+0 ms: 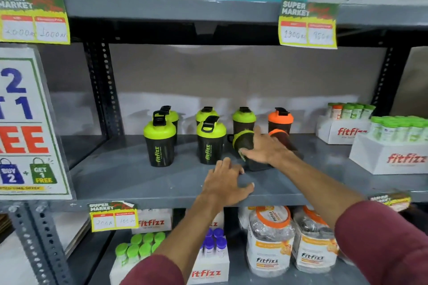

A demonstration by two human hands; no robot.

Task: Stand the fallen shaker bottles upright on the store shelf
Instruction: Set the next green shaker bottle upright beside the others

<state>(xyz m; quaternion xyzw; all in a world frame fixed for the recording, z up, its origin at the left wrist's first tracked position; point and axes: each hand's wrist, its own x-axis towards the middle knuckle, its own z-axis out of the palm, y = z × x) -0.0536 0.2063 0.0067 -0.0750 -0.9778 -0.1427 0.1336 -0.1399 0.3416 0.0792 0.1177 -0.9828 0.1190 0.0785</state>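
Note:
On the grey shelf [139, 183] two shaker bottles lie on their sides: a green-lidded black one [243, 142] and, right of it, an orange-lidded one [283, 137]. My right hand [264, 148] rests over the fallen green-lidded bottle, fingers spread across its body, not clearly closed. My left hand [228, 183] hovers open above the shelf's front, holding nothing. Upright green-lidded shakers stand at left front [159, 143], middle front [210, 141] and in the back row [244, 120]. An upright orange-lidded shaker [280, 120] stands at the back right.
White fitfizz cartons [389, 157] with green-capped tubes fill the shelf's right end. A "buy 2 get 1 free" sign [27, 122] stands at left. Price tags hang on the shelf edges. Jars [271, 240] and tube packs sit on the shelf below.

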